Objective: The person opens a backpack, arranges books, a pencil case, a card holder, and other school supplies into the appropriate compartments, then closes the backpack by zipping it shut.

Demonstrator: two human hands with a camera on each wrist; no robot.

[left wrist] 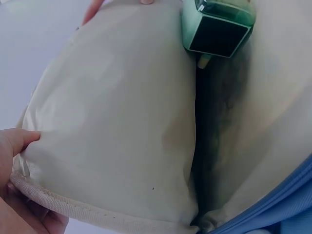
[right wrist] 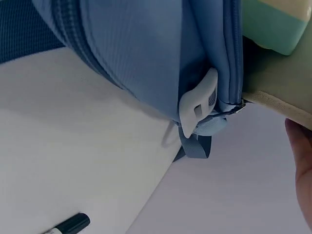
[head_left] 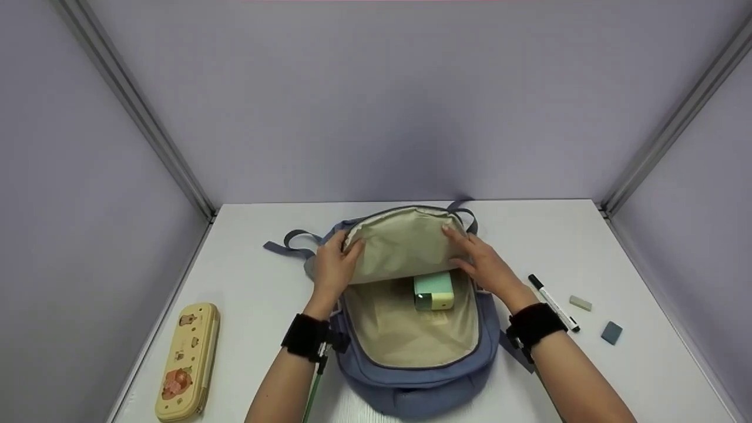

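A blue backpack lies open on the white table. Its beige-lined front flap is folded back. My left hand grips the flap's left edge, and the thumb presses on the lining. My right hand pinches the flap's right edge, fingers on top; one fingertip shows below the seam. Inside the bag sits a mint-and-cream box-shaped object, seen close up in the left wrist view and at the top right of the right wrist view.
A yellow pencil case lies at the table's front left. Right of the bag are a black-capped marker, a beige eraser and a grey-blue eraser. A white buckle hangs off the bag's side. Lilac walls enclose the table.
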